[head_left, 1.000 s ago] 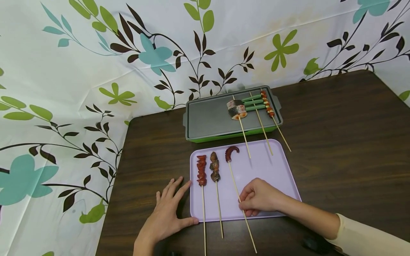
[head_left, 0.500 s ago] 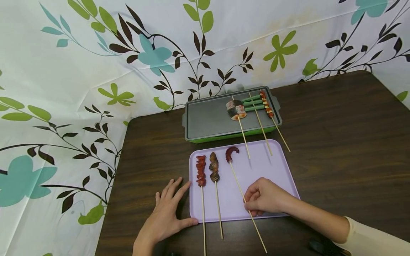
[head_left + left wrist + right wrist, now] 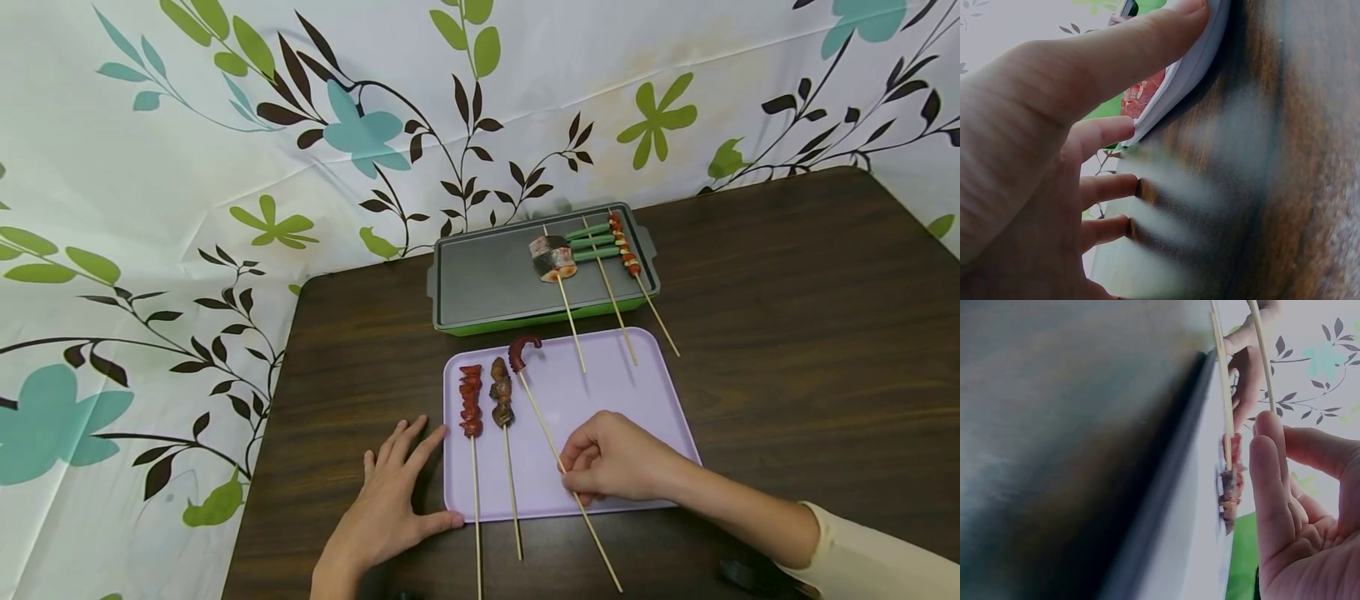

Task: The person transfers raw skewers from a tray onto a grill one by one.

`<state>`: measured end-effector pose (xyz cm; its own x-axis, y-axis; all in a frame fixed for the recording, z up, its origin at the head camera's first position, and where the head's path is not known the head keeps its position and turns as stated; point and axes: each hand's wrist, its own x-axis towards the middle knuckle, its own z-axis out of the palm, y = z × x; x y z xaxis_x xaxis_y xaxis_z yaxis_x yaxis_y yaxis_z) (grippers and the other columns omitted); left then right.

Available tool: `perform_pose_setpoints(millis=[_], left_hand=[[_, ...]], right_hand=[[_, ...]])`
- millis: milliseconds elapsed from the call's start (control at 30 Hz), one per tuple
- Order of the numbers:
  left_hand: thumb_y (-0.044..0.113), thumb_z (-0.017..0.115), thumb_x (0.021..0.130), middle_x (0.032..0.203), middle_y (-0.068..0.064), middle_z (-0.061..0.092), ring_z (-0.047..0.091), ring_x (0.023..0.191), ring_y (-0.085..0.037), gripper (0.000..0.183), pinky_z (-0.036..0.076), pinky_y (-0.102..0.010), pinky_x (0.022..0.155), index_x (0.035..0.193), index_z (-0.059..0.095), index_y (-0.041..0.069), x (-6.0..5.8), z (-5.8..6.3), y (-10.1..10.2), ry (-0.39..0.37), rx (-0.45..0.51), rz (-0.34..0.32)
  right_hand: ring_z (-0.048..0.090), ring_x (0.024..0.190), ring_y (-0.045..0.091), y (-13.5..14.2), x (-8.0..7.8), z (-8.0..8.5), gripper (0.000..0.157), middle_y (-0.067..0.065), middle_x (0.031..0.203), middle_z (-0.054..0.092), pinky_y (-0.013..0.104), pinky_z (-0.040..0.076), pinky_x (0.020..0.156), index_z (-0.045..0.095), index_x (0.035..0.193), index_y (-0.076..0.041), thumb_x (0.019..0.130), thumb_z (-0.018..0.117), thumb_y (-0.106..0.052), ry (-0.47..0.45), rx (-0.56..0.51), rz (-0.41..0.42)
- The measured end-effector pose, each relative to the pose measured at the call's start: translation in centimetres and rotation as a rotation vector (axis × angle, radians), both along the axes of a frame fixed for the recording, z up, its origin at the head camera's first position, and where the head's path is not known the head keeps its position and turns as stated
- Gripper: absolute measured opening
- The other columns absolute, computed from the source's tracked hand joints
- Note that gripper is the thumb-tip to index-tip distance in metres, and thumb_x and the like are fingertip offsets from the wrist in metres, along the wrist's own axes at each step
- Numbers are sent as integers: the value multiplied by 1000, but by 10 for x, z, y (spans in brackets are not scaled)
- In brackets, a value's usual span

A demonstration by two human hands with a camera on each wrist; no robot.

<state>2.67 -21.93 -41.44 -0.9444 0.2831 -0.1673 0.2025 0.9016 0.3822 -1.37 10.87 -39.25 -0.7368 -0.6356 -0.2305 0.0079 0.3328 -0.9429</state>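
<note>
My right hand (image 3: 618,457) pinches the bamboo stick of an octopus tentacle skewer (image 3: 519,357) between thumb and fingertips. The dark red, curled tentacle points toward the grill, and the stick slants over the front rim of a lilac tray (image 3: 637,408). In the right wrist view the pinched stick (image 3: 1262,350) rises above the fingertips. My left hand (image 3: 393,492) lies with spread fingers at the tray's left side, index fingertip and thumb at its rim. On the tray's left part lie a red meat skewer (image 3: 471,402) and a brown meat skewer (image 3: 502,393), their sticks jutting past the front edge.
Behind the tray stands a grey-topped green grill (image 3: 487,287). On its right side lie a fish skewer (image 3: 553,257), a green vegetable skewer (image 3: 596,242) and a thin red-and-white skewer (image 3: 627,250), sticks overhanging forward. A leaf-patterned cloth (image 3: 517,50) backs the dark wooden table (image 3: 795,333).
The tentacle skewer first shifts right at its stick end. Then its tentacle end swings left toward the brown skewer, with the right hand moving slightly left. The left hand stays put.
</note>
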Motion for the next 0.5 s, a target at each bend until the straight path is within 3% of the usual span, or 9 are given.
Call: perform_pose_setpoints(millis=[267,500], left_hand=[[72,73,61,158,0,21,13,145,-33,105,12,-79,97,149,24,43,0,0,0,-4,0,2],[72,74,61,157,0,21,13,145,-32,105,13,-79,97,149,25,43,0,-1,0,15,8,-7]], right_hand=[[59,51,7,-7,-14,16,10,-7,56,64,21,45,50,68,71,-13,78,73,-8,110,42,19],[65,56,17,-11,-40,33,5,-4,60,66,25,48,50,70,76,-9,81,71,-8,122,61,-26]])
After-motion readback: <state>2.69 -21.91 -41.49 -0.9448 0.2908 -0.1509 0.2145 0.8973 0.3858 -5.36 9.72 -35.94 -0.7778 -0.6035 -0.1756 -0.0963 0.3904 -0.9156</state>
